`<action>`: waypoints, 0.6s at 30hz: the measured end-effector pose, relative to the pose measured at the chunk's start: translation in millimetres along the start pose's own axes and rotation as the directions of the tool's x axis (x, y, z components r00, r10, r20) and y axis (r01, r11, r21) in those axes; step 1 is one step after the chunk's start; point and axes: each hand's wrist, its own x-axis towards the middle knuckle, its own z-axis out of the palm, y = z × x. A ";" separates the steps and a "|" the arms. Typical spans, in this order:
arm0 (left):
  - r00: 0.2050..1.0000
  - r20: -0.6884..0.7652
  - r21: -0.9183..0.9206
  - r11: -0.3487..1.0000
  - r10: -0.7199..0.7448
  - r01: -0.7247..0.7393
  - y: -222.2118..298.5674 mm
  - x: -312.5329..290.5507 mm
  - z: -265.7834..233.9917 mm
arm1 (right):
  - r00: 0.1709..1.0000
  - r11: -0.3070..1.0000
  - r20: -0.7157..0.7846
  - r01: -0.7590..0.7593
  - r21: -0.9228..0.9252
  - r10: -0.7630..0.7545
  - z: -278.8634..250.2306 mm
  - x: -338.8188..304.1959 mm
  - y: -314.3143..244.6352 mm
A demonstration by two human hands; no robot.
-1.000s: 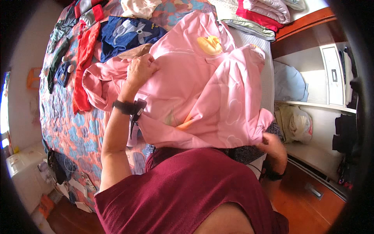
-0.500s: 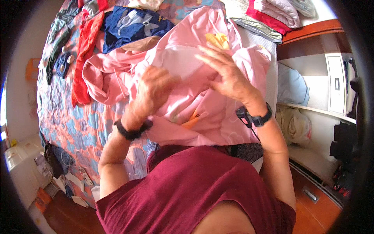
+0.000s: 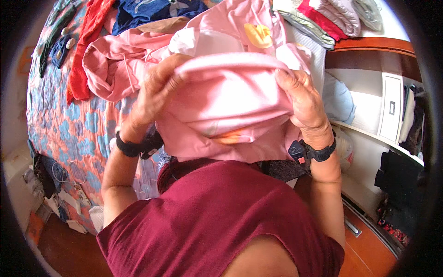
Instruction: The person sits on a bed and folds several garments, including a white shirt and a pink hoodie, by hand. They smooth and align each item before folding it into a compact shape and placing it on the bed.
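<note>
A pink garment (image 3: 217, 108) with an orange print low on its front is spread over the bed's near edge, close to my body. My left hand (image 3: 159, 87) grips the left end of its raised, folded edge. At the other end of that edge, my right hand (image 3: 304, 99) pinches the cloth with the thumb on top. Between both hands the pink cloth sags in a bright hollow. Just beyond lies more pink cloth with a yellow patch (image 3: 259, 35) and some white fabric (image 3: 207, 44). A salmon-pink piece with a drawstring (image 3: 110, 64) lies left of my left hand.
On the flowered bedspread (image 3: 80, 138) lie red trousers (image 3: 87, 51), a navy blue garment (image 3: 157, 14) and dark green clothing (image 3: 55, 34). Folded quilts (image 3: 330, 16) are stacked at the far right. An open cabinet (image 3: 364, 97) with shelves stands to my right.
Both hands were blurred or loosely spread above the pink cloth. Now they are farther apart, gripping its edge, which has risen into a fold. The view has shifted slightly.
</note>
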 end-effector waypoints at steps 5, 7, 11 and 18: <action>0.923 -0.052 -0.653 0.712 -0.381 0.258 19.3 25.3 14.1 | 0.986 0.874 -0.076 -0.093 0.477 0.146 13.9 -9.4 -14.7; 0.922 0.006 -0.760 0.598 -0.388 0.256 22.6 27.5 20.5 | 0.980 0.897 -0.179 -0.002 0.442 0.090 22.5 -17.6 -14.3; 0.894 0.003 -0.810 0.523 -0.449 0.266 23.1 26.0 28.2 | 0.984 0.906 -0.175 0.047 0.422 0.030 26.9 -21.9 -15.4; 0.899 -0.023 -0.814 0.530 -0.437 0.237 20.1 21.0 23.1 | 0.987 0.916 -0.156 0.042 0.398 0.023 24.5 -10.7 -15.5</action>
